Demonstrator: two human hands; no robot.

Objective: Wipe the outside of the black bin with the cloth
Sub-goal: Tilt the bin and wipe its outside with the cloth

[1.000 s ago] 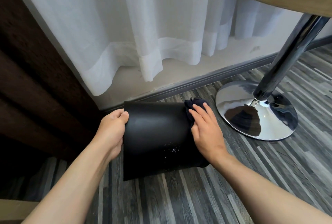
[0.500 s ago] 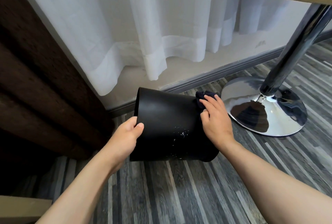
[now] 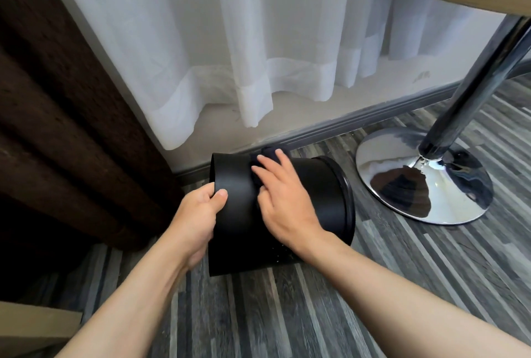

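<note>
The black bin (image 3: pixel 319 202) lies tipped on its side on the striped grey floor (image 3: pixel 287 314), near the middle of my view, its open mouth facing nine o'clock and its ridged base facing three o'clock. My left hand (image 3: pixel 198 219) is closed on the rim at the mouth: the thumb presses on the outer wall and the fingers curl inside, out of sight. My right hand (image 3: pixel 283 199) lies almost flat across the top of the bin's outer wall, fingers spread and reaching toward twelve o'clock. It presses down on the dark cloth (image 3: pixel 268 153), which bunches under and just beyond my fingertips at the bin's far edge; most of the cloth is hidden beneath the hand. A few pale specks show low on the wall near my right wrist.

At three o'clock from the bin, close by but not touching, stands the chrome table base (image 3: pixel 402 156) with its slanted pole. At twelve o'clock the white curtain (image 3: pixel 258 41) hangs above the skirting board, and the dark brown drape (image 3: pixel 57 113) fills the nine o'clock side.
</note>
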